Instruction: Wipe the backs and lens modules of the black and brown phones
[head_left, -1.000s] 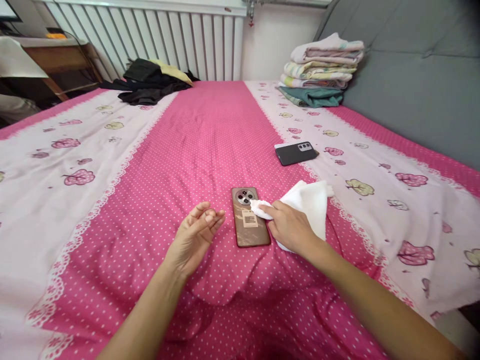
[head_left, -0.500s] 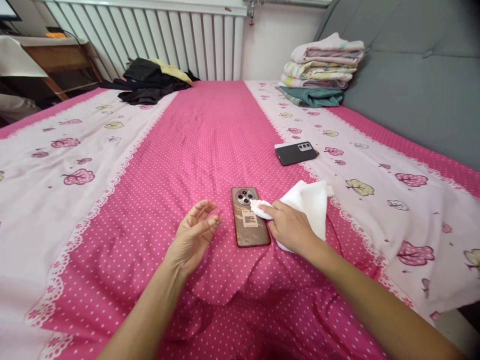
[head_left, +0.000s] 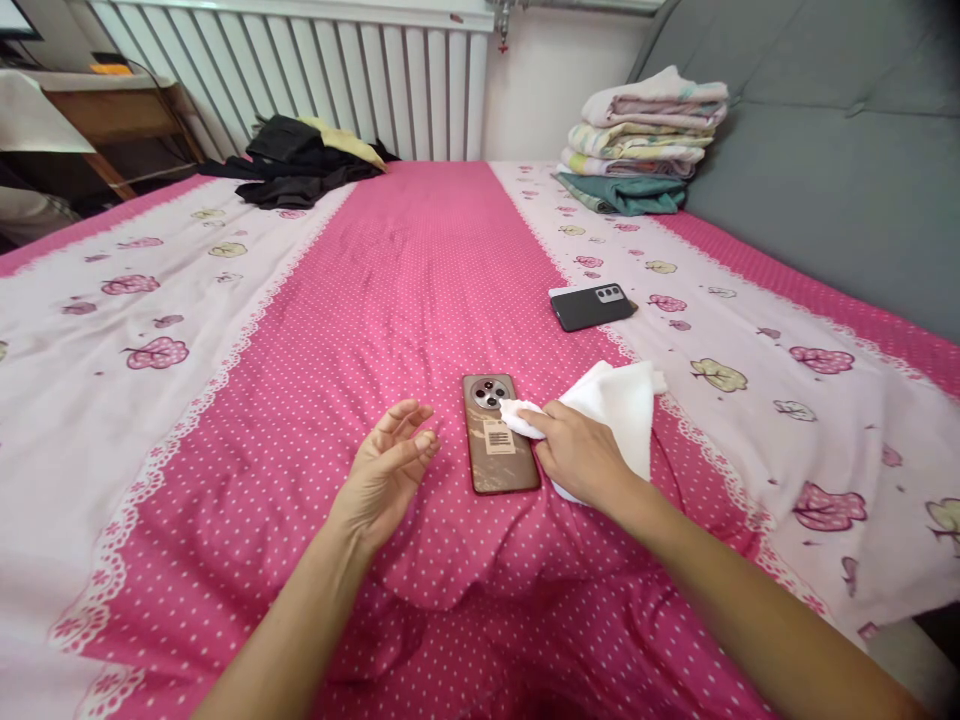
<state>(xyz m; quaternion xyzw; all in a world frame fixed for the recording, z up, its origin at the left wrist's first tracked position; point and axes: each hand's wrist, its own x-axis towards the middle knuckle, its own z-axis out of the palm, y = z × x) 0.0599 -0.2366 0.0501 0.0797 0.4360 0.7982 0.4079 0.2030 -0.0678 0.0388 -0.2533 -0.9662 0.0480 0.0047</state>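
A brown smartphone (head_left: pixel 504 470) lies back up on the pink dotted bedspread (head_left: pixel 420 290), its round camera block at the far end and a label on its back. My right hand (head_left: pixel 581 450) grips a white cloth (head_left: pixel 630 410); a bunched bit of it pokes out past the fingertips, at the phone's right edge just below the cameras. The rest of the cloth spreads out behind and under that hand. Left of the phone, my left hand (head_left: pixel 390 465) is held with fingers curved and apart, holding nothing and not touching the phone.
A black phone (head_left: pixel 592 307) lies farther off to the right. Folded bedding (head_left: pixel 645 140) is stacked by the grey headboard (head_left: pixel 840 160). Dark clothes (head_left: pixel 292 160) are heaped at the far left, before a white radiator (head_left: pixel 315 85). A wooden desk (head_left: pixel 120 115) stands beyond the bed.
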